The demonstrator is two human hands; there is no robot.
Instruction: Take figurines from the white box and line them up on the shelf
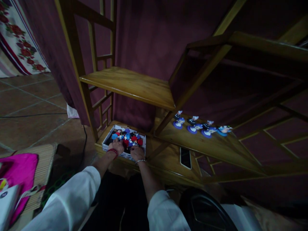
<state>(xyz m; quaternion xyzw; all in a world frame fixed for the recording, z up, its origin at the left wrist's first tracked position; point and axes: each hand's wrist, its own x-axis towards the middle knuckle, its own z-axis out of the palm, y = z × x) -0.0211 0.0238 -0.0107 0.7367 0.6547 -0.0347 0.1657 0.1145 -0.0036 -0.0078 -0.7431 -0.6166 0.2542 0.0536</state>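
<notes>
White sleeves lead to both hands at the box, 6 o'clock of the upper shelf. Left hand and right hand rest in the toys; grip state cannot be told. Figures stand at 3 o'clock, a phone nearer.

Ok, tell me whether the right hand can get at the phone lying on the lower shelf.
Probably yes. The right hand rests at the box of small figures, and the phone lies flat on the same lower shelf to its right, with bare wood between them.
</notes>
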